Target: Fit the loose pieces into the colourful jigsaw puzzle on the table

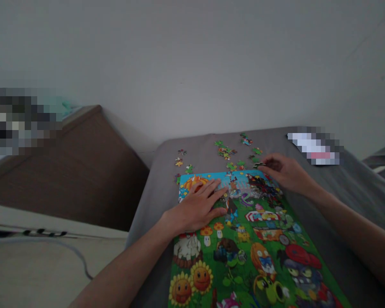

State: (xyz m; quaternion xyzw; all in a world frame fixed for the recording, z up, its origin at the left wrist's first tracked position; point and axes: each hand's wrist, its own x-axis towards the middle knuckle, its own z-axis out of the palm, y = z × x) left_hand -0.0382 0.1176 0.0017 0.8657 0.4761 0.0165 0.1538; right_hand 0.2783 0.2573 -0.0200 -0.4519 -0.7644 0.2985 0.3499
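Right hand (284, 172) pinching dark jigsaw piece (259, 165) at puzzle's (244, 265) far edge; left hand (197, 207) flat, fingers spread, on puzzle; loose pieces (225, 150) beyond.

Pixelated patch (19, 122) at the upper left of the frame, contents unreadable; second pixelated patch (314, 145) at the upper right, equally unreadable. Lower end of the jigsaw puzzle (253, 256) cut off by the bottom edge, and part of its printed picture hidden under the left hand (197, 205). Dark puzzle piece (259, 165) at the fingertips of the right hand (284, 173), mostly hidden and too small to read. Loose pieces (225, 152) beyond the puzzle, too small and dim for their printed detail. Black marking (45, 232) at the lower left, blurred and illegible.
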